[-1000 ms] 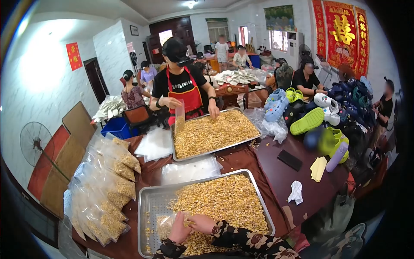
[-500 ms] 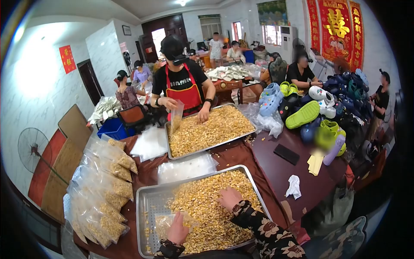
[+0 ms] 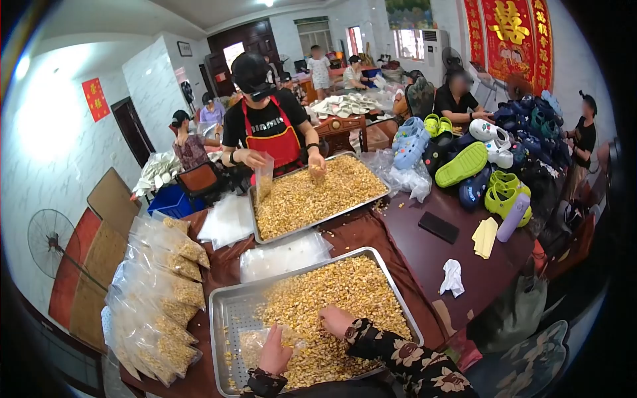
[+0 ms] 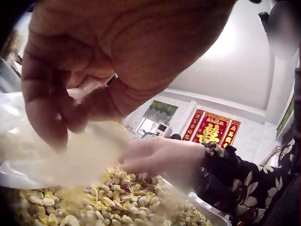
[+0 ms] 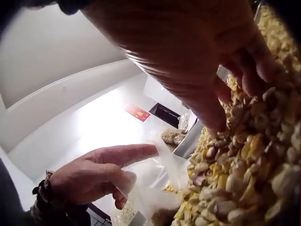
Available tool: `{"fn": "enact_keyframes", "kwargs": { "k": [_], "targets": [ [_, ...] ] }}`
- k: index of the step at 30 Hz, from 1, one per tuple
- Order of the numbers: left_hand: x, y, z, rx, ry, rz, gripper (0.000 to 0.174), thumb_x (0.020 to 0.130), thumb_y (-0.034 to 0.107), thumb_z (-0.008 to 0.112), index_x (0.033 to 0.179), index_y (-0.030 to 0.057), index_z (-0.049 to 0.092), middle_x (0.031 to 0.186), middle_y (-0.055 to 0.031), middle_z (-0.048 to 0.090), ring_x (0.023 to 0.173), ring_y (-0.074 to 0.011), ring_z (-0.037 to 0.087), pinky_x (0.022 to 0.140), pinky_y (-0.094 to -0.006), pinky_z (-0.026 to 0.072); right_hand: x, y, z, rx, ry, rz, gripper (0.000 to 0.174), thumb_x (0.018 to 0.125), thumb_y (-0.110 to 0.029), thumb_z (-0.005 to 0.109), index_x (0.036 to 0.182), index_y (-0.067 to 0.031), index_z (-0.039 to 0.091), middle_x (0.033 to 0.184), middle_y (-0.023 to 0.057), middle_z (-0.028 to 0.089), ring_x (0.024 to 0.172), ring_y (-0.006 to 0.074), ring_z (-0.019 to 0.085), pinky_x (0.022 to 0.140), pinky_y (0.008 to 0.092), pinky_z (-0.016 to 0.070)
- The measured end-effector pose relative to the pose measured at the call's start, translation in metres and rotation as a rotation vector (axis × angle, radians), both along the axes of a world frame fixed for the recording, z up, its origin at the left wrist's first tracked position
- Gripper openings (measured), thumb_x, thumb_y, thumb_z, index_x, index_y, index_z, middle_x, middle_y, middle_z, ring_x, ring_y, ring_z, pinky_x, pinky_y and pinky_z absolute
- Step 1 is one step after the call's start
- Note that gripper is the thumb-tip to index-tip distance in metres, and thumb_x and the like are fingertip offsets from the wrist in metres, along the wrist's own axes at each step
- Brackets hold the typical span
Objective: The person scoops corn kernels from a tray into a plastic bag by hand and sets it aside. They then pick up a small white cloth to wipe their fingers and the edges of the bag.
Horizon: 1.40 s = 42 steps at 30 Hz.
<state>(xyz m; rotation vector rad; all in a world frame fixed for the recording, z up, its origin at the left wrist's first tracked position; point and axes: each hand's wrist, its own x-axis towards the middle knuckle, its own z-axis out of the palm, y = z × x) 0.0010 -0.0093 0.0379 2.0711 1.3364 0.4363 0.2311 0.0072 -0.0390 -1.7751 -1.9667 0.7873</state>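
Head view: both hands work over the near tray (image 3: pixel 229 312), a steel pan at the front edge of the worktop (image 3: pixel 424 265).

Left hand (image 3: pixel 274 349): low at the tray's front left, fingers curled, pinching the mouth of a clear bag (image 3: pixel 253 341). The bag lies on the tray floor just left of the hand. It has a thin layer of kernels inside, and its open end faces the heap.

Right hand (image 3: pixel 335 321): on the heap of yellow kernels (image 3: pixel 345 292), just right of the bag's mouth and near the left hand but apart from it. Right wrist view: fingers bent down, tips buried in the kernels. I cannot tell whether they enclose a handful. Left wrist view: this hand lies on the heap directly behind the bag's rim.

Kernels fill the middle and right of the tray; its left strip is mostly bare metal.

Surroundings: filled bags (image 3: pixel 166 292) overlap in a row left of the tray. A stack of empty bags (image 3: pixel 285 255) sits between the near tray and the far tray (image 3: pixel 312 192), where a person in a red apron (image 3: pixel 265 129) holds a bag. A phone (image 3: pixel 438 227) and a white cloth (image 3: pixel 453 277) lie to the right.
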Motion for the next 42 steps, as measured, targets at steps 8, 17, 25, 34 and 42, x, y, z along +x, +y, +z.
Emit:
{"fn": "enact_keyframes", "kwargs": {
  "k": [8, 17, 25, 34, 42],
  "targets": [
    [-0.003, 0.001, -0.010, -0.125, -0.113, 0.028, 0.064, 0.070, 0.009, 0.056, 0.128, -0.0081, 0.034, 0.137, -0.0285, 0.029, 0.125, -0.0399, 0.034, 0.100, -0.0373, 0.0344, -0.023, -0.004, 0.054, -0.014, 0.427, 0.042, 0.022, 0.077, -0.022, 0.058, 0.088, -0.0031, 0.062, 0.082, 0.0148, 0.063, 0.079, 0.0319, 0.060, 0.070, 0.0413, 0.0474],
    [-0.005, 0.004, -0.005, -0.055, -0.064, 0.030, 0.064, 0.070, 0.009, 0.057, 0.128, -0.0077, 0.036, 0.137, -0.0285, 0.030, 0.127, -0.0384, 0.032, 0.103, -0.0375, 0.0316, -0.065, -0.008, 0.070, -0.043, 0.375, 0.224, 0.029, 0.080, -0.022, 0.053, 0.102, -0.0053, 0.063, 0.091, 0.0186, 0.060, 0.089, 0.0341, 0.056, 0.080, 0.0424, 0.0444],
    [-0.005, 0.003, -0.019, -0.123, -0.150, 0.062, 0.062, 0.071, 0.010, 0.055, 0.128, -0.0080, 0.035, 0.138, -0.0287, 0.029, 0.126, -0.0394, 0.032, 0.103, -0.0370, 0.0313, 0.023, -0.002, 0.046, 0.051, -0.225, -0.160, 0.034, 0.079, -0.036, 0.059, 0.097, -0.0072, 0.063, 0.086, 0.0180, 0.059, 0.086, 0.0333, 0.058, 0.076, 0.0445, 0.0469],
    [-0.003, 0.003, -0.011, -0.033, -0.058, 0.013, 0.062, 0.072, 0.012, 0.057, 0.129, -0.0035, 0.037, 0.138, -0.0280, 0.029, 0.128, -0.0375, 0.032, 0.103, -0.0365, 0.0295, -0.007, -0.028, 0.027, 0.128, -0.009, 0.034, 0.030, 0.082, -0.028, 0.059, 0.094, -0.0016, 0.053, 0.092, 0.0187, 0.050, 0.082, 0.0367, 0.053, 0.072, 0.0443, 0.0453],
    [-0.012, 0.006, -0.032, 0.030, -0.078, 0.008, 0.060, 0.072, 0.010, 0.057, 0.128, -0.0027, 0.039, 0.137, -0.0264, 0.031, 0.113, -0.0332, 0.048, 0.091, -0.0350, 0.0423, -0.004, -0.004, 0.025, -0.016, 0.231, -0.041, 0.016, 0.077, -0.017, 0.057, 0.084, -0.0038, 0.063, 0.079, 0.0140, 0.062, 0.077, 0.0297, 0.060, 0.070, 0.0383, 0.0476]
  ]
}}
